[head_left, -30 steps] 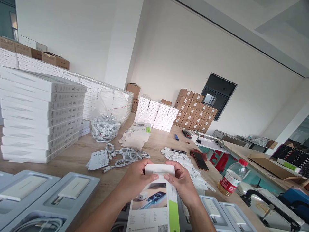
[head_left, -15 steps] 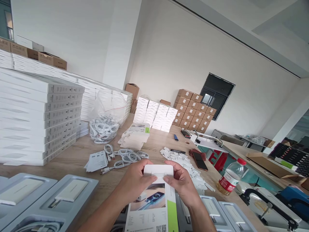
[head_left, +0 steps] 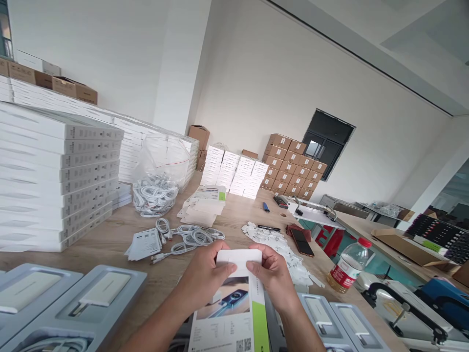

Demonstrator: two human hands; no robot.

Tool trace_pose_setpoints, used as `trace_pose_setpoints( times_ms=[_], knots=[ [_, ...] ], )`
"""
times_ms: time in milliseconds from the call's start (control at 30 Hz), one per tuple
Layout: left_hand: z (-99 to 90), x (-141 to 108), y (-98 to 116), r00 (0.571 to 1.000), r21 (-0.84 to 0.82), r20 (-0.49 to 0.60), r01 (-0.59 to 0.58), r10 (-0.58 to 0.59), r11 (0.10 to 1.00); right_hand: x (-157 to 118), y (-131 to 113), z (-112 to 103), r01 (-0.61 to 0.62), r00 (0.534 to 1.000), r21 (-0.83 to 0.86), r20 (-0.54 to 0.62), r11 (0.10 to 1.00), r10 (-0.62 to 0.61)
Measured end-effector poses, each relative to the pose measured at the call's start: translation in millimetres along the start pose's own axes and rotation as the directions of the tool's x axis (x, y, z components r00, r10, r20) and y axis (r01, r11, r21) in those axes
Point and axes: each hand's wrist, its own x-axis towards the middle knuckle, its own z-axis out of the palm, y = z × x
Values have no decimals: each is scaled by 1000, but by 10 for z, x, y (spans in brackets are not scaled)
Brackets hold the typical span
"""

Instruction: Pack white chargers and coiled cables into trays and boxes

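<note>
My left hand (head_left: 207, 271) and right hand (head_left: 273, 276) pinch opposite sides of the white top flap (head_left: 239, 257) on a printed, green-edged package (head_left: 223, 325), thumbs over its front, at the bottom centre of my head view. Grey trays (head_left: 124, 304) with white devices (head_left: 106, 289) lie to either side. Beyond, on the wooden table (head_left: 157, 278), I see coiled white cables (head_left: 200, 238), scattered small papers (head_left: 269, 244) and, rightward, a red-capped bottle (head_left: 344, 271). Farther back stand stacked white boxes (head_left: 236, 171), then brown cartons (head_left: 289, 164) before a pale wall (head_left: 271, 73).
</note>
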Motion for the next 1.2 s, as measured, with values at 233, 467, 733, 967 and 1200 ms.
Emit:
trace_pose_setpoints(
  times_ms=[233, 467, 733, 967, 1200],
  knots=[
    [-44, 25, -55, 994, -151, 106, 41, -25, 988, -1, 8, 9, -1, 1000, 36, 19, 999, 1],
    [-35, 49, -60, 1000, -68, 27, 6, -4, 998, 22, 33, -6, -28, 999, 52, -18, 998, 29],
    [-44, 36, -17, 1000, -43, 4, 11, -11, 999, 15, 10, 9, 20, 1000, 69, 2, 997, -20],
    [-43, 57, -67, 1000, -120, 5, 4, -4, 993, 20, 52, 26, 33, 999, 40, -22, 999, -32],
    [-94, 101, -103, 995, -152, -69, 66, -77, 986, 63, 83, -35, 301, 938, -427, -28, 853, -345]
  ],
)
